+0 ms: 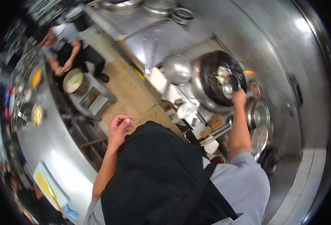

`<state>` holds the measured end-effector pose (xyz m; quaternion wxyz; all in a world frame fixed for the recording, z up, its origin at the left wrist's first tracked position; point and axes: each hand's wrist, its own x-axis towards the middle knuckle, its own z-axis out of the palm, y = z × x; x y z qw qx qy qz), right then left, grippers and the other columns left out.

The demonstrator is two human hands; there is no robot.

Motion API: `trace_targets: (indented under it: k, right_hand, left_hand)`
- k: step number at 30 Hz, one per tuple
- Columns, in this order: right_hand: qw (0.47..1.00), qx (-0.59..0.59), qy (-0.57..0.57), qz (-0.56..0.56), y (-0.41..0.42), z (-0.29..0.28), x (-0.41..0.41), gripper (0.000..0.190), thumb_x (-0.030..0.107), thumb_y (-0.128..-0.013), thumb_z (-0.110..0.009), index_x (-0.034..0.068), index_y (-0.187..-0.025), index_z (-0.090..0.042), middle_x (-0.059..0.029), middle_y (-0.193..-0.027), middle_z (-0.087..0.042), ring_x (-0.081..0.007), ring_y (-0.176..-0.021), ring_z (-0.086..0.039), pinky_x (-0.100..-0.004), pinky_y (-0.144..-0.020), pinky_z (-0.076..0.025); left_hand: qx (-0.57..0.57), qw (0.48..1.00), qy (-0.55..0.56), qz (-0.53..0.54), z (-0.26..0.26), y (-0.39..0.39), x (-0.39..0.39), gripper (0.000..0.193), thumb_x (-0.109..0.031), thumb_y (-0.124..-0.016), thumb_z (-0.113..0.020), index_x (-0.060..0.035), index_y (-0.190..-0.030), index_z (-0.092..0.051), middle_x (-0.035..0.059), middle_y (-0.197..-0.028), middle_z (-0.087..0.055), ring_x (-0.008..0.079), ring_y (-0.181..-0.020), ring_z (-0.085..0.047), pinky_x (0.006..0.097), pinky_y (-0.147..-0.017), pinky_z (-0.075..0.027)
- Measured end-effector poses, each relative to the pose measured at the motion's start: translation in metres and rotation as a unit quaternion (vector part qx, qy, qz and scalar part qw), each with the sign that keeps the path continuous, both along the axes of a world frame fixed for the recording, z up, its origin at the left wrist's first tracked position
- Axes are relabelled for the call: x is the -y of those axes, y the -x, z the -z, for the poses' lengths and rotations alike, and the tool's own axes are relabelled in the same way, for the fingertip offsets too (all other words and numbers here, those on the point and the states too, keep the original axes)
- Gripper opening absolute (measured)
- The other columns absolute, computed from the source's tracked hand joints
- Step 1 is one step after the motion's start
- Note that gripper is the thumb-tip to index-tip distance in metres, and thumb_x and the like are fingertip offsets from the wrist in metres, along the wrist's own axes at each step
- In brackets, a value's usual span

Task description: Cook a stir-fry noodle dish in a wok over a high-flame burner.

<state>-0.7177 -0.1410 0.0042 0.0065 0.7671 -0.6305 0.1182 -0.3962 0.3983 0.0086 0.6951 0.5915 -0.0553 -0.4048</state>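
My right hand (239, 97) is closed around the handle of a metal ladle (230, 86), whose bowl is inside a dark wok (216, 66). Pale pieces of food (222, 74) lie in the wok beside the ladle. My left hand (121, 126) is raised over the floor at my left side, fingers curled with the thumb near them; whether something small is between them I cannot tell. A perforated metal strainer (177, 69) rests left of the wok, its handle pointing towards me.
A co-worker (65, 47) sits at the upper left by a pot (73, 81) on a grey plastic stool (90, 97). On the left steel counter (66, 157) lies a cutting board (48, 182) with a knife (50, 188). Metal containers (259, 114) stand right of the wok. Another person (27, 197) is lower left.
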Motion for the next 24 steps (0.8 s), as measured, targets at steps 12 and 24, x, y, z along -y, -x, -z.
trace_targets:
  k: [12, 24]
  right_hand:
    - [0.719, 0.405, -0.496, -0.271, -0.263, -0.031, -0.330, 0.029, 0.012, -0.091, -0.061, 0.003, -0.119, -0.060, -0.0094, -0.105, -0.070, -0.0169, -0.078, -0.069, -0.0294, -0.056, -0.059]
    - [0.681, 0.210, -0.629, -0.310, -0.260, 0.042, -0.388, 0.030, 0.017, -0.098, -0.066, 0.003, -0.122, -0.055, -0.0078, -0.102, -0.067, -0.0177, -0.087, -0.069, -0.0307, -0.076, -0.056]
  left_hand:
    - [0.020, 0.994, -0.008, -0.105, -0.005, -0.013, -0.089, 0.037, -0.025, -0.094, -0.073, -0.0038, -0.122, -0.061, 0.0070, -0.095, -0.066, 0.0169, -0.085, -0.068, 0.0300, -0.071, -0.056]
    - [-0.076, 0.755, 0.053, -0.649, 0.078, -0.010, -0.294, 0.019, -0.008, -0.094, -0.059, 0.0020, -0.110, -0.058, 0.0131, -0.094, -0.065, 0.0212, -0.071, -0.061, 0.0322, -0.064, -0.055]
